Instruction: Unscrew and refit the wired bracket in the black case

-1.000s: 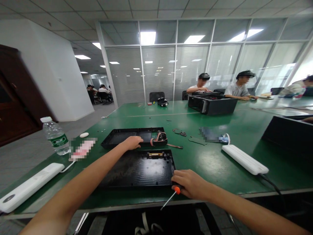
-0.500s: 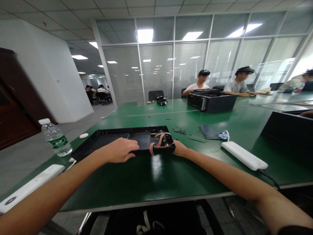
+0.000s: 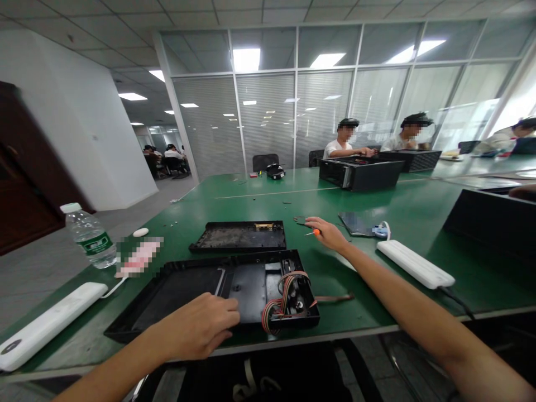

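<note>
A long, shallow black plastic panel point(image 3: 247, 298) lies near the table's front edge, its hollow side up. Striped ribbon wires point(image 3: 285, 298) are bundled in its right end, and one lead trails onto the table. My left hand point(image 3: 205, 324) is closed over the panel's near wall, fingers curled inward. My right hand point(image 3: 329, 233) is beyond the panel's right end, closed on a small screwdriver point(image 3: 316, 232) with an orange handle and its thin shaft pointing left. Behind the first panel lies a second, smaller black panel point(image 3: 238, 237).
Power strips point(image 3: 54, 321) lie left and right point(image 3: 414, 263). At left stands a water bottle point(image 3: 90, 237) beside a blurred pinkish item point(image 3: 142, 255). A phone-like slab point(image 3: 358, 224) lies right of my right hand. Co-workers sit at black computer cases point(image 3: 362, 173) across the table.
My left hand and the wired panel have come nearer to me, uncovering the smaller panel behind. My right hand has let go of the panel's right end and now holds the screwdriver.
</note>
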Demonstrator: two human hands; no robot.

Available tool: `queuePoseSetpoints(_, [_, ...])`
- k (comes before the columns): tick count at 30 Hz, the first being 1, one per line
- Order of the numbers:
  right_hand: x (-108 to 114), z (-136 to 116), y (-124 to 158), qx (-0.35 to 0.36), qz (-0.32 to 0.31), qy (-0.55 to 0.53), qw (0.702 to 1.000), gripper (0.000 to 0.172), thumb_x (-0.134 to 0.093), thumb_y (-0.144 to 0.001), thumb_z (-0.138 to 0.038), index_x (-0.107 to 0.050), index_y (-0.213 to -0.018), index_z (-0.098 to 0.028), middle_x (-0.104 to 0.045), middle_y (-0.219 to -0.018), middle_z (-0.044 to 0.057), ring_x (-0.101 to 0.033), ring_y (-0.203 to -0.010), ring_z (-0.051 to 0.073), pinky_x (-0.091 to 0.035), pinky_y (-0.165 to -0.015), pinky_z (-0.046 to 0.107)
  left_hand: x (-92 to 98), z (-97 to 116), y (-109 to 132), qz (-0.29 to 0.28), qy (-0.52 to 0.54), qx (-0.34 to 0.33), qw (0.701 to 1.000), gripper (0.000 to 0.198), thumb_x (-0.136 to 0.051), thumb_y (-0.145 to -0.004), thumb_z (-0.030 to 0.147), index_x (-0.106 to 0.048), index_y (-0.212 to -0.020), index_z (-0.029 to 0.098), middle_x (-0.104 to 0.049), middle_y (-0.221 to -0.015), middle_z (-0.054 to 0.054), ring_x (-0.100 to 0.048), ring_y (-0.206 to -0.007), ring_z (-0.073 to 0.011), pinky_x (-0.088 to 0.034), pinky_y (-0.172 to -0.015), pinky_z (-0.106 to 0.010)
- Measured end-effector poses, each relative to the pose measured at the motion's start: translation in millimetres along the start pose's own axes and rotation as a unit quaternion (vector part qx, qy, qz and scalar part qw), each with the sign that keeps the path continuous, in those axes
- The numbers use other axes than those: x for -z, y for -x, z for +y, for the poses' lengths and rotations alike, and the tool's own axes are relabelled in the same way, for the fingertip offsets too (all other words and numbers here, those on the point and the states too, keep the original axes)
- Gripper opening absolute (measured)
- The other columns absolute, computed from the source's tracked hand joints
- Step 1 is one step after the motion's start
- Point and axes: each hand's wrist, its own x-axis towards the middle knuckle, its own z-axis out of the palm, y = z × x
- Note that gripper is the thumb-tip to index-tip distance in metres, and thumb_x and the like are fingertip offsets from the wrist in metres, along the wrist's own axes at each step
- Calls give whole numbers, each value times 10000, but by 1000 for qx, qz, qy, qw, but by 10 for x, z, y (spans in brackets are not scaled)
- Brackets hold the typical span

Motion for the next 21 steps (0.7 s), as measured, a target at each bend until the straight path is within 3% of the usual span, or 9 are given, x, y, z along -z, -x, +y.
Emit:
queuePoseSetpoints(2, [-3, -64, -32, -12, 41, -42, 998, 301, -400, -807, -163, -595, -1031, -211, -598, -1076, 61, -546, -1008, 185, -428, -911, 366, -48, 14, -33, -15, -1, 4, 1000, 39, -517, -808, 160, -520, -836, 188, -561, -873, -3, -556, -788, -158, -404, -654, -260])
queuePoseSetpoints(4, [-41, -188, -47, -20, 44, -79, 996, 264, -394, -826, -186, -607, -982, -194, -629, -976, 61, -569, -939, 177, -443, -871, 358, -83, -17, -74, -23, -2, 15, 1000, 60, -534, -793, 159, -535, -841, 194, -570, -874, -4, -565, -795, -165, -410, -657, -259])
queuePoseSetpoints(7, [-151, -453, -62, 7, -40, -115, 993, 251, -424, -848, -262, -600, -1009, -185, -626, -1012, 66, -567, -947, 175, -436, -869, 345, -84, -144, -156, -28, -1, 44, 999, 59, -569, -784, 235, -566, -831, 199, -586, -857, -10, -574, -793, -173, -412, -661, -255])
queuePoseSetpoints(9, [-234, -633, -80, 18, -95, -123, 988, 294, -442, -853, -309, -571, -1084, -181, -596, -1103, 78, -544, -1011, 182, -412, -905, 349, -44, -271, -240, -26, 4, 58, 998, 176, -600, -765, 362, -587, -820, 195, -594, -836, -17, -575, -774, -177, -410, -652, -251])
queuePoseSetpoints(13, [-336, -844, -131, -5, -151, -117, 982, 340, -426, -866, -357, -536, -1137, -184, -571, -1155, 83, -519, -1061, 190, -387, -926, 355, 45, -606, -527, 54, -1, 48, 997, 482, -555, -721, 591, -570, -983, 188, -584, -968, -55, -557, -864, -199, -417, -724, -264])
queuePoseSetpoints(16, [-349, -850, -151, -1, -158, -106, 982, 295, -424, -866, -362, -573, -1041, -177, -600, -1076, 76, -545, -1000, 181, -405, -884, 326, 8, -929, -835, 141, -47, 63, 987, 495, -445, -819, 552, -513, -1104, 153, -545, -1079, -107, -508, -1000, -225, -390, -837, -304])
queuePoseSetpoints(18, [-351, -824, -150, -5, -151, -84, 985, 270, -432, -862, -355, -575, -998, -171, -603, -1030, 78, -553, -957, 177, -415, -844, 309, -74, -1155, -1037, 144, -74, 93, 982, 473, -501, -803, 514, -531, -1076, 130, -557, -1048, -127, -517, -981, -241, -397, -822, -314])
queuePoseSetpoints(21, [-364, -785, -142, -29, -142, -39, 989, 221, -434, -860, -326, -568, -929, -165, -597, -940, 71, -558, -856, 162, -418, -776, 283, -214, -1426, -1258, 103, -59, 92, 989, 285, -560, -798, 402, -591, -938, 156, -601, -925, -82, -560, -870, -208, -415, -753, -274])
